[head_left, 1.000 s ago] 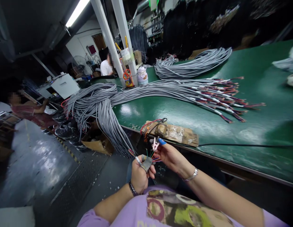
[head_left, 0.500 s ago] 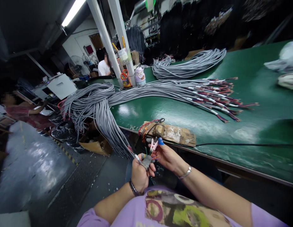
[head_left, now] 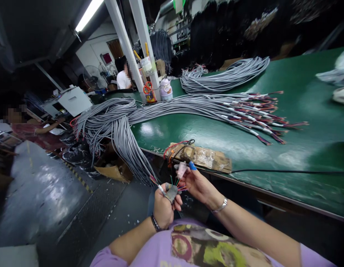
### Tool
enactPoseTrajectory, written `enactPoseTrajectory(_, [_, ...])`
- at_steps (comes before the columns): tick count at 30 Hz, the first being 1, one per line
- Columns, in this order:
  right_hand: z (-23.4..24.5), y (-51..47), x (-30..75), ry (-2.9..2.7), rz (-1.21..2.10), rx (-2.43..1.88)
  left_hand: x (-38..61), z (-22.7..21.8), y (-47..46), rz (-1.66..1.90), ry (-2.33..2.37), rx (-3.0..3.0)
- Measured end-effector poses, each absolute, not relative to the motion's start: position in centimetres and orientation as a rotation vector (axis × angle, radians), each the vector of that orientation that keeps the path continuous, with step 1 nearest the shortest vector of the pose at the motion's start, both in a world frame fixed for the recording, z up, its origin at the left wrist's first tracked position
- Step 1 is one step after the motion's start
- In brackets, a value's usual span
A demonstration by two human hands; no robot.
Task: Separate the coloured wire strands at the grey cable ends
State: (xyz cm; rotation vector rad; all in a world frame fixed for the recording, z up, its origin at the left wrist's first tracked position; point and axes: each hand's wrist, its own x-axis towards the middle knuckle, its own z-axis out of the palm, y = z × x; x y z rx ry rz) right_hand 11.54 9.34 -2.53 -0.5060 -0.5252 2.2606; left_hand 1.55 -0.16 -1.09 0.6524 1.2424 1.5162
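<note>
My left hand (head_left: 163, 205), in grey finger covers, is closed around the end of a grey cable (head_left: 161, 188) with a white sleeve. Thin coloured wires (head_left: 177, 182) fan out from its fingertips, green, red, orange and purple among them. My right hand (head_left: 198, 185) is just to the right of these wires, with a blue cover on its thumb. Between its thumb and fingers is a small pale-pink clip (head_left: 182, 169); its jaws cannot be made out now. The held cable runs back into a hanging bundle of grey cables (head_left: 127, 148).
On the green table (head_left: 285, 163) lie cables with sleeved, stripped ends (head_left: 252, 118) and a coiled cable bundle (head_left: 224, 76). A wooden block (head_left: 208, 157) with wires sits at the near edge. A cardboard box (head_left: 113, 172) stands below. Two people are farther back.
The pink clip has turned in my right hand, from showing its forked shape to a flat side. The coloured wires are more spread out. My left hand keeps its grip on the cable.
</note>
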Motion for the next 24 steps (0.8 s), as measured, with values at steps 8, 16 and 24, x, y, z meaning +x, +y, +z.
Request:
enactPoseTrajectory(8, [-2.8,9.6,11.8,-0.644,2.211,-0.553,1.5,-0.6,-0.5,1.557,1.24,0.646])
enactPoseTrajectory(16, [-2.2,9.8,11.5,-0.644,2.213,-0.535,1.7,-0.7,0.3,1.547,1.228,0.64])
enactPoseTrajectory(24, [-1.8,9.8,11.1,-0.603,2.159,-0.558,2.0,-0.9,0.8,1.531,1.265,0.616])
